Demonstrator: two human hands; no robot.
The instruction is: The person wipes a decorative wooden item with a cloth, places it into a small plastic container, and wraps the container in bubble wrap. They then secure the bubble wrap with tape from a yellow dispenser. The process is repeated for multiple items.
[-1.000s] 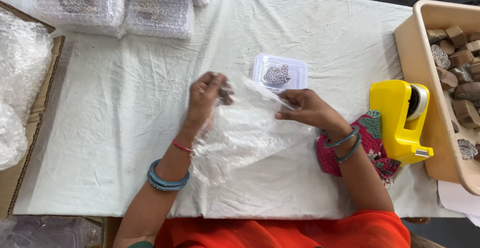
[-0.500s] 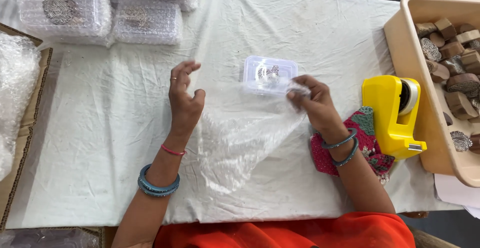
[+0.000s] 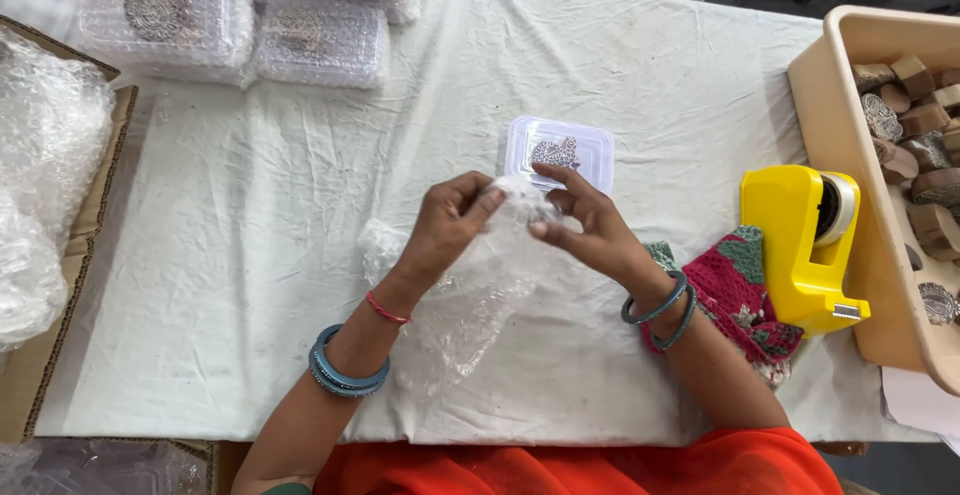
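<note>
While the crinkly clear bubble wrap sheet (image 3: 470, 300) is pinched at its top edge by left hand (image 3: 450, 225) and right hand (image 3: 585, 225), both closed on it near the tabletop's middle, it is best kept taut and even; just beyond, a small rigid clear lidded box (image 3: 560, 150) with a patterned piece is seen, bubble-wrapped parcels (image 3: 240, 20) at the far-left corner

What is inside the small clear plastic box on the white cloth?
Inside the clear plastic box lies one dark carved piece with a pale patterned face. Its near edge is covered by the bubble wrap and the fingertips, so anything there is hidden.
</note>
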